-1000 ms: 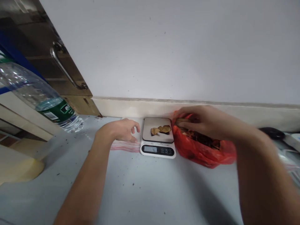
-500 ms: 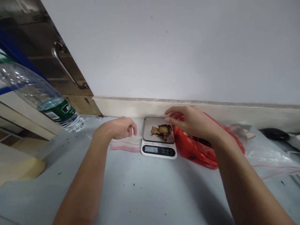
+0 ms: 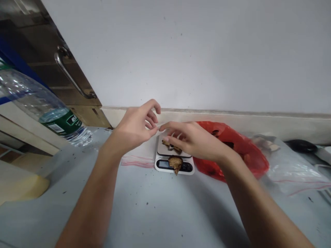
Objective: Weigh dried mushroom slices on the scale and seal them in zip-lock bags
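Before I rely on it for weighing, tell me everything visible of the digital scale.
The digital scale is white and plastic-looking, with a square metallic-looking platform and a black control panel. It lies flat on the grey countertop, left of the red plastic bag. Brown, dried-looking material shows on the platform, partly hidden by the right hand; a brown piece overlaps the panel. No reading is legible.

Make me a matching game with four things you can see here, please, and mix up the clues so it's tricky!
Things:
1. Scale
2. Bag just to the right of the scale
3. Bottle
4. Metal handle

Clues:
A. Red
B. Silvery and curved
C. Has a brown piece over its front panel
D. Wears a green label

Right pairs: 1-C, 2-A, 3-D, 4-B.
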The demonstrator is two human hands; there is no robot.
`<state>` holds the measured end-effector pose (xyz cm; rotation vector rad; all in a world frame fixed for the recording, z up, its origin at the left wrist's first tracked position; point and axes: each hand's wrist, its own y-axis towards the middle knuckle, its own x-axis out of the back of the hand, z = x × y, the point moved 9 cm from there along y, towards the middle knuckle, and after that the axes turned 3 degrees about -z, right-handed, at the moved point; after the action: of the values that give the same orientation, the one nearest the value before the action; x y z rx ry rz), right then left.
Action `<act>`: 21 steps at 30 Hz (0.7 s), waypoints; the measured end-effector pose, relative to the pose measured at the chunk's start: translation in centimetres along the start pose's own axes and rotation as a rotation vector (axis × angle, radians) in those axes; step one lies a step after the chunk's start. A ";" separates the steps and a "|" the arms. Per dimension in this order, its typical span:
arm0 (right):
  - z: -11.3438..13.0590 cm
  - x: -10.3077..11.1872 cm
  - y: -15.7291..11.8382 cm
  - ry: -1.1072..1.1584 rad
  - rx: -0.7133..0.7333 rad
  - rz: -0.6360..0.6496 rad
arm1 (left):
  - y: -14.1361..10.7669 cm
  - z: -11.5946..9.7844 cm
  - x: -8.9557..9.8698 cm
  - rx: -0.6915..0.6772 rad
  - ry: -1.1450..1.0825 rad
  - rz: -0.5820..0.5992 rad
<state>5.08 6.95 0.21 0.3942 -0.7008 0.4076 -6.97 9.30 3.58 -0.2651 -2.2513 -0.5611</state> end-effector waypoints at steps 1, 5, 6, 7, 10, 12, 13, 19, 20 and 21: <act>-0.1 -0.1 0.1 0.024 -0.019 -0.016 | -0.1 -0.5 0.1 -0.019 -0.017 -0.016; -1.0 0.5 0.3 0.191 -0.114 -0.121 | -0.4 -1.6 0.4 -0.089 -0.050 0.009; -1.1 0.8 0.3 0.244 -0.123 -0.152 | -0.6 -1.6 0.1 -0.096 -0.035 0.069; -1.2 1.0 0.2 0.302 -0.127 -0.176 | -0.7 -1.5 -0.5 -0.098 -0.011 0.150; -1.4 1.2 0.1 0.499 -0.136 -0.189 | -1.4 -1.1 -2.4 -0.095 0.049 0.389; -1.4 0.9 0.0 0.588 -0.144 -0.158 | -1.5 -0.8 -2.9 -0.089 0.055 0.439; -1.4 0.9 -0.1 0.611 -0.147 -0.147 | -1.5 -0.7 -3.1 -0.083 0.058 0.448; -2.3 0.4 -0.2 0.652 -0.195 -0.103 | -1.6 -0.2 -3.5 -0.059 0.112 0.477; -2.4 0.4 -0.2 0.638 -0.211 -0.097 | -1.6 0.1 -3.4 -0.047 0.121 0.473; -2.7 0.4 -0.2 0.610 -0.231 -0.095 | -1.6 0.4 -3.3 -0.030 0.133 0.468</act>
<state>6.85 8.13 -1.41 0.0698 -0.1288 0.3275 -5.61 8.06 0.34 -0.7238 -1.9616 -0.3490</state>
